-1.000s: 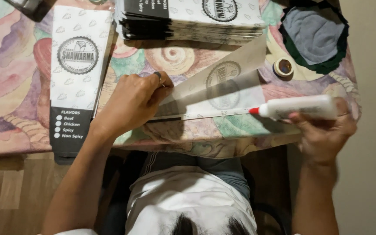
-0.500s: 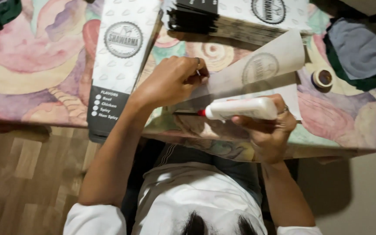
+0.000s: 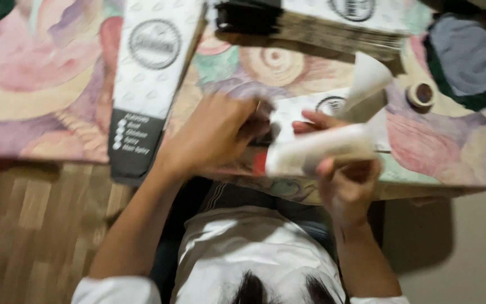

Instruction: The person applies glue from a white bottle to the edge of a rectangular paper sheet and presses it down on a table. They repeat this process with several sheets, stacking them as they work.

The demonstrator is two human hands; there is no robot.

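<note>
Right hand (image 3: 347, 183) clenched around white glue bottle (image 3: 316, 152) with red tip at table's near edge, left hand (image 3: 215, 135) pressing flat paper sleeve (image 3: 333, 104), finished sleeve (image 3: 147, 79) at ten o'clock, sleeve stack (image 3: 310, 22) at twelve, tape roll (image 3: 421, 94) and dark cloth (image 3: 468, 56) at two, motion blur.

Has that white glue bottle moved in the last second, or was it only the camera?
Yes. The white glue bottle in the right hand has moved left along the table edge: it was out past the tape roll, and now lies beside the left hand.
</note>
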